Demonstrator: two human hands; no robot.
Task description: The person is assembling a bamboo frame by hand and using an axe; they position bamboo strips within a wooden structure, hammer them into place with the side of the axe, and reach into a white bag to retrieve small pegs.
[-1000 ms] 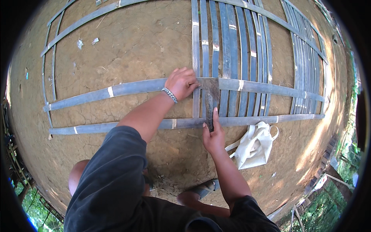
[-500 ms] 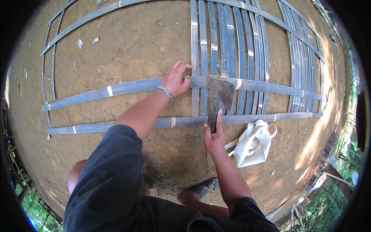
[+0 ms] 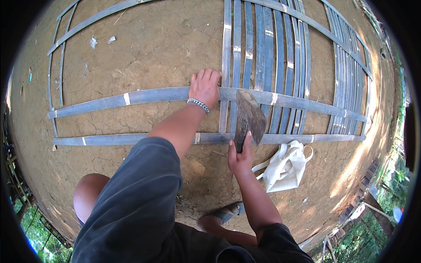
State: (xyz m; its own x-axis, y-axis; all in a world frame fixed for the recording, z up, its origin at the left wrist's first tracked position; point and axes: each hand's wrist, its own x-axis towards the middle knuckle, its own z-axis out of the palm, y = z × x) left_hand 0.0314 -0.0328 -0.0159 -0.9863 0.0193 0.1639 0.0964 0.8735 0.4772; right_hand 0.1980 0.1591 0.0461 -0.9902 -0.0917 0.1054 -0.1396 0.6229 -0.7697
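**Lattice (image 3: 269,39) on the ground (image 3: 144,52), tool (image 3: 250,115) in the right hand (image 3: 240,158)**

The ground is brown, dry and cracked, with a sunlit strip toward 4 o'clock. On it the lattice stretches from 9 o'clock over 12 to 3, built of grey-blue strips with pale bands. Its upper bar (image 3: 158,94) runs from 9 to 3 o'clock and lies across the slats, which are set side by side from 12 to 2. The lower bar (image 3: 118,139) runs beneath it, nearer the person.

A dark sleeve (image 3: 136,193) fills much of 7 o'clock, with a bare knee (image 3: 90,197) at 8. The white bag (image 3: 287,168) lies crumpled at 4 o'clock, its handles loose, near the lower bar.

The tool is toward 2 o'clock, broad head up, dark handle pointing to 6. The head overlaps the upper bar and slats in this view; contact cannot be told. The right hand, between 4 and 5, grasps the handle, thumb on one side.

At 12 o'clock the left hand (image 3: 205,87) rests over the upper bar, back up, fingers bent beyond it; whether it grips anything cannot be told.

A dark sandal (image 3: 228,212) shows near 6. A chain bracelet (image 3: 198,104) circles the left wrist.
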